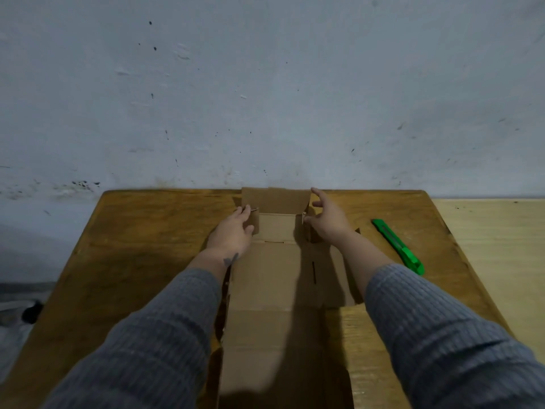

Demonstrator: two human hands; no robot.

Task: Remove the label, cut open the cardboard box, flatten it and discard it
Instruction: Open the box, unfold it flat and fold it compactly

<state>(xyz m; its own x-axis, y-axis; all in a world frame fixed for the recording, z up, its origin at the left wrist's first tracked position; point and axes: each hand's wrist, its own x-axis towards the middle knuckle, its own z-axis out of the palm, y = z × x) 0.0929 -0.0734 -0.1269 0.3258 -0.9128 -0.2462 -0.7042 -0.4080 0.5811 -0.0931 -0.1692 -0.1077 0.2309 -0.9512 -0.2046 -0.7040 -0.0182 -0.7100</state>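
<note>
Left hand is reaching out to the far end of the cardboard box, fingers fairly straight and relaxed, tips right at the small side flap on that end — looks like touching it, not really curled round anything. Right hand is on the other side of the same end, fingers spread and loose, thumb close to the opposite little flap; can't say for sure it's actually pinching it. Both arms are in grey ribbed sleeves.

The box itself is already opened out and lying mostly flat along the middle of the wooden table, running from the near edge toward the wall. Only the far end is still folded up — a back flap standing upright between the two hands.

Off to the right of the box, well apart from the right hand, a green utility knife lies on the table. Behind everything there's a scuffed pale wall.
</note>
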